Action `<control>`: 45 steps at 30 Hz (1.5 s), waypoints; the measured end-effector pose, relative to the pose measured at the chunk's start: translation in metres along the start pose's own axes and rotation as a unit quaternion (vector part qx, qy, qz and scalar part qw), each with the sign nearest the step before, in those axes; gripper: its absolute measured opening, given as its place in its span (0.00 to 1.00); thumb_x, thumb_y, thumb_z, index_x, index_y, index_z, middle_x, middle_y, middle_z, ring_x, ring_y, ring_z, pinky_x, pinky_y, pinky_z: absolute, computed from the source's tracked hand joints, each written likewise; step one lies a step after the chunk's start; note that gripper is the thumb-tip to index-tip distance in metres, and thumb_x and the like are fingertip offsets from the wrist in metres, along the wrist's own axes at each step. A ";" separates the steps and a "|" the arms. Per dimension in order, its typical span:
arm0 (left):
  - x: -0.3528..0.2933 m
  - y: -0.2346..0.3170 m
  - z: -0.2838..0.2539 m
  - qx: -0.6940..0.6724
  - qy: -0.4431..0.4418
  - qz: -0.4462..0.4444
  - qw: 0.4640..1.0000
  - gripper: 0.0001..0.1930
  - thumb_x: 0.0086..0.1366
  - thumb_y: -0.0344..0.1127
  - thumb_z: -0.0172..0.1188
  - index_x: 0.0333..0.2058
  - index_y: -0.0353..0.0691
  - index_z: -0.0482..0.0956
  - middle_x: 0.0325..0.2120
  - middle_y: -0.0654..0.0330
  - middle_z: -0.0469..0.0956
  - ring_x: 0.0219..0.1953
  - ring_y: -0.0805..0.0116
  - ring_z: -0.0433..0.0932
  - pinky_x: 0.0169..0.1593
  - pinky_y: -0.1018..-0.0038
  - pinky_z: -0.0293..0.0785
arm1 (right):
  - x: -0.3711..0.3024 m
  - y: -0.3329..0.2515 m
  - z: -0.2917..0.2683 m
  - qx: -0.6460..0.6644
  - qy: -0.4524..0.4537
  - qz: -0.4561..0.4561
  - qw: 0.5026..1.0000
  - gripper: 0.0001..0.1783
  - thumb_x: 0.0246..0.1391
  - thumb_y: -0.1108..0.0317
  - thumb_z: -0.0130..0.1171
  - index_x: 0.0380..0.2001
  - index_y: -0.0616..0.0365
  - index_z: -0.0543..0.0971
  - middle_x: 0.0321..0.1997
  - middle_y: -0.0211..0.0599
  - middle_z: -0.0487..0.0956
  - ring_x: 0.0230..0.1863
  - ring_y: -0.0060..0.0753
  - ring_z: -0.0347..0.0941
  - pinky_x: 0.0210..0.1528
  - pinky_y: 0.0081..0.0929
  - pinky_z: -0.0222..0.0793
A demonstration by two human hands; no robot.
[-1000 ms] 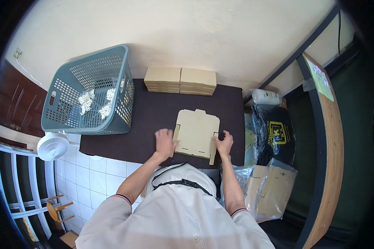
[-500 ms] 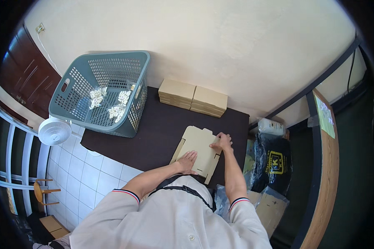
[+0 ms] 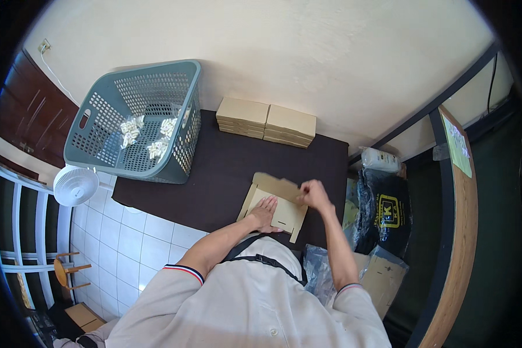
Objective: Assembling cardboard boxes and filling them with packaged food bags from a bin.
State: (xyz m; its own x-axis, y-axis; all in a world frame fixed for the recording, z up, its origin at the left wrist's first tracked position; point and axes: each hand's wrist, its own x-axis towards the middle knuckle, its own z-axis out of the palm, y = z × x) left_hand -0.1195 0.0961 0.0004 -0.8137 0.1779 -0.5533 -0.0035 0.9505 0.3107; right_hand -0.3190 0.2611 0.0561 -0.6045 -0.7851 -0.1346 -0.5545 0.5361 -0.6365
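Note:
A flat-cut brown cardboard box [image 3: 292, 217] lies on the dark table right in front of me. Its far panel stands raised at an angle, while narrow side strips run along both edges. My left hand [image 3: 263, 213] rests flat on the box's base with the fingers stretched out. At the right end of the raised panel, my right hand [image 3: 315, 195] is closed, its fingers curled on the panel's edge; the fingertips are partly hidden.
Folded cardboard boxes [image 3: 267, 120] are piled in two stacks by the wall. A grey-green plastic basket [image 3: 132, 119] with bags of small white pieces stands on the dark tablecloth [image 3: 214, 200] at left. Plastic-wrapped packages [image 3: 383, 200] lie right of the table. A white fan [image 3: 76, 185] stands left.
The box's far panel has been lifted from flat to an upward tilt by my right hand, whose fingers have closed. My left hand stays pressed on the base. The view has shifted slightly.

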 end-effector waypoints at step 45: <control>0.014 0.026 -0.022 -0.012 0.048 -0.069 0.996 0.58 0.69 0.77 0.44 0.76 0.24 0.50 0.78 0.40 0.49 0.82 0.46 0.40 0.82 0.57 0.31 | -0.027 -0.026 0.061 -0.039 0.218 -0.071 0.973 0.06 0.47 0.80 0.62 0.29 0.60 0.76 0.30 0.48 0.79 0.36 0.56 0.77 0.43 0.50 0.71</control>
State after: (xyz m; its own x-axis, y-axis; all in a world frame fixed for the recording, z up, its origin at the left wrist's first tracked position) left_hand -0.1437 0.1174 0.0173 -0.8568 0.0196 -0.5153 -0.1317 0.9578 0.2554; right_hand -0.2527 0.2496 0.0299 -0.6938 -0.6563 0.2965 -0.6821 0.4669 -0.5628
